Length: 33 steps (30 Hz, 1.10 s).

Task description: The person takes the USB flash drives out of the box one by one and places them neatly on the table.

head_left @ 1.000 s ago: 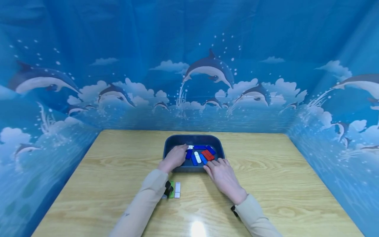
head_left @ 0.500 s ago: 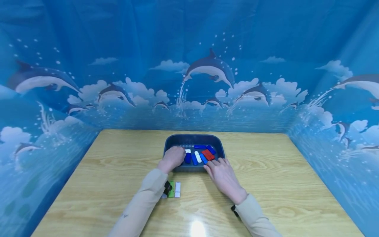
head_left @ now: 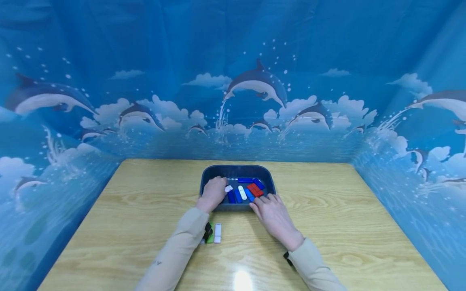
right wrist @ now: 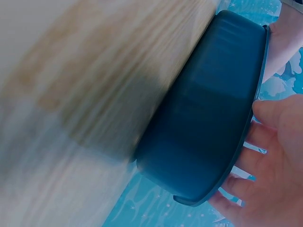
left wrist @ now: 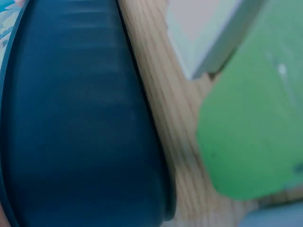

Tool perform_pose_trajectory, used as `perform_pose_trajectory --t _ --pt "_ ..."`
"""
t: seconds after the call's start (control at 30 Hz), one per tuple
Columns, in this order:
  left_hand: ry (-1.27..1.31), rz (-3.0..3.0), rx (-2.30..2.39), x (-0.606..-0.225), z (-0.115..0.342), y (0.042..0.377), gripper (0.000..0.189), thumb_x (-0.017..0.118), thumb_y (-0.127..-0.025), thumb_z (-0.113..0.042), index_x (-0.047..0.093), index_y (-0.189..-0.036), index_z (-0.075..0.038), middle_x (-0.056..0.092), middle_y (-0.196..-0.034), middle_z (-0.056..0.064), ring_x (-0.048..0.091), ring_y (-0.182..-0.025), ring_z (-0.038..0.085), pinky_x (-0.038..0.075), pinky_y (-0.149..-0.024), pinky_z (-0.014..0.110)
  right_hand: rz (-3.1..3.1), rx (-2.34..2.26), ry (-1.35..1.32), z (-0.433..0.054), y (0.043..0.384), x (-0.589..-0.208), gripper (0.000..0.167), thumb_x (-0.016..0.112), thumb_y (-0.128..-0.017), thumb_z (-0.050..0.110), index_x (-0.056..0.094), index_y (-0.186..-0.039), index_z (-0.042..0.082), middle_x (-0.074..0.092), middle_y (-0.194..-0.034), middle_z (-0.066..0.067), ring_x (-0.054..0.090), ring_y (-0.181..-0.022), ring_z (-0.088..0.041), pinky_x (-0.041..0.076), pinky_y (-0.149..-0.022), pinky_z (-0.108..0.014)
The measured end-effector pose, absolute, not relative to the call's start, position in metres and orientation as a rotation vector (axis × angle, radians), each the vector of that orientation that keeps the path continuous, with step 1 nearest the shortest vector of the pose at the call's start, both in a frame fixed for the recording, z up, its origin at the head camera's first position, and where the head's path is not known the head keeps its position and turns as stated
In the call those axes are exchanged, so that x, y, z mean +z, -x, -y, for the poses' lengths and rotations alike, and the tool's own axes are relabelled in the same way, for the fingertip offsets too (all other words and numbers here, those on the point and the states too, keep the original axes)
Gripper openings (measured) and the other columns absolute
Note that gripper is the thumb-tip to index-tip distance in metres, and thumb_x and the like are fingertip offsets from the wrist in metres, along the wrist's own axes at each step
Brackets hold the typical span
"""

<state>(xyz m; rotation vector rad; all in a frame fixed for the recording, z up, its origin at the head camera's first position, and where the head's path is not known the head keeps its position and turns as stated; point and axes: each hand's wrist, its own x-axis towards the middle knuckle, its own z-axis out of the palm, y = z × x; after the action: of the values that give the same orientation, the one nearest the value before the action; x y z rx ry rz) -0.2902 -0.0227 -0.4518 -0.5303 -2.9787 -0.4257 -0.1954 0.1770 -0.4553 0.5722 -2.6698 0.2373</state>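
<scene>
Dark blue walls form the tray (head_left: 236, 207), which sits on the table (head_left: 309, 190) with its long side running 9 to 3 o'clock, 12 being away from the person. The left hand (head_left: 212, 192) reaches into its 9 o'clock end and is the nearer one to the white piece (head_left: 228, 188), which lies in the tray at about 3 o'clock from that hand, right against its edge. Some of the piece may be hidden, so its long axis cannot be read; nor can I tell whether the left fingers pinch it or merely touch it.

At 5 o'clock from the piece, a blue stick (head_left: 231, 197) points roughly 11 to 5; a white stick (head_left: 242, 192) beyond it lies much the same way. The red sticks (head_left: 255, 189) are at 11 o'clock from the right hand (head_left: 272, 216), whose fingers are spread across the tray's rim. Outside, at 6 o'clock from the left hand, lie a white bar (head_left: 217, 233) and a green bar (left wrist: 251, 123).
</scene>
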Motion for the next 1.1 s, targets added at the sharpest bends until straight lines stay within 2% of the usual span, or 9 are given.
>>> perform_pose_trajectory --t 0.13,0.3,0.5,0.6,0.8,1.1 --pt "0.535 2.973 -0.399 -0.453 0.023 0.291 0.004 0.073 -0.09 -0.003 0.076 -0.092 -0.005 0.069 -0.086 0.009 0.065 -0.079 0.023 0.058 -0.066 0.038 2.676 0.238 -0.564 -0.177 0.195 -0.455 0.022 0.063 -0.102 0.031 0.073 -0.092 0.014 0.073 -0.085 -0.001 0.058 -0.08 -0.024 0.05 -0.091 -0.05" --pt "0.538 2.965 -0.43 -0.452 0.024 0.291 0.012 0.066 -0.094 -0.001 0.077 -0.09 -0.005 0.07 -0.086 0.009 0.066 -0.074 0.021 0.058 -0.063 0.036 2.686 0.242 -0.556 -0.177 0.196 -0.456 0.022 0.062 -0.102 0.031 0.073 -0.093 0.014 0.073 -0.086 -0.001 0.059 -0.081 -0.025 0.05 -0.093 -0.05" --pt "0.443 2.974 -0.635 -0.443 0.025 0.288 0.007 0.07 -0.096 -0.012 0.076 -0.098 -0.007 0.074 -0.091 0.008 0.067 -0.071 0.02 0.059 -0.066 0.036 2.68 0.252 -0.567 -0.176 0.196 -0.456 0.021 0.064 -0.101 0.03 0.074 -0.093 0.013 0.073 -0.087 -0.002 0.059 -0.081 -0.025 0.05 -0.093 -0.051" --pt "0.429 2.945 -0.728 -0.434 0.026 0.284 0.014 0.074 -0.094 -0.017 0.074 -0.105 -0.009 0.075 -0.094 0.006 0.07 -0.076 0.019 0.06 -0.069 0.035 2.674 0.264 -0.568 -0.176 0.195 -0.455 0.02 0.064 -0.101 0.029 0.074 -0.094 0.013 0.074 -0.088 -0.003 0.059 -0.081 -0.025 0.05 -0.094 -0.052" --pt "0.442 2.81 -0.926 -0.42 0.031 0.275 0.028 0.072 -0.095 -0.014 0.067 -0.122 -0.016 0.073 -0.088 0.003 0.069 -0.074 0.017 0.057 -0.066 0.033 2.668 0.256 -0.57 -0.176 0.195 -0.455 0.021 0.064 -0.101 0.029 0.073 -0.093 0.013 0.073 -0.088 -0.003 0.058 -0.08 -0.025 0.05 -0.092 -0.051" --pt "0.369 2.775 -1.169 -0.409 0.039 0.253 0.029 0.074 -0.094 -0.013 0.066 -0.122 -0.014 0.07 -0.094 0.003 0.065 -0.075 0.013 0.057 -0.068 0.031 2.691 0.256 -0.554 -0.176 0.195 -0.455 0.021 0.063 -0.102 0.03 0.074 -0.095 0.013 0.074 -0.089 -0.002 0.059 -0.082 -0.025 0.049 -0.096 -0.052"
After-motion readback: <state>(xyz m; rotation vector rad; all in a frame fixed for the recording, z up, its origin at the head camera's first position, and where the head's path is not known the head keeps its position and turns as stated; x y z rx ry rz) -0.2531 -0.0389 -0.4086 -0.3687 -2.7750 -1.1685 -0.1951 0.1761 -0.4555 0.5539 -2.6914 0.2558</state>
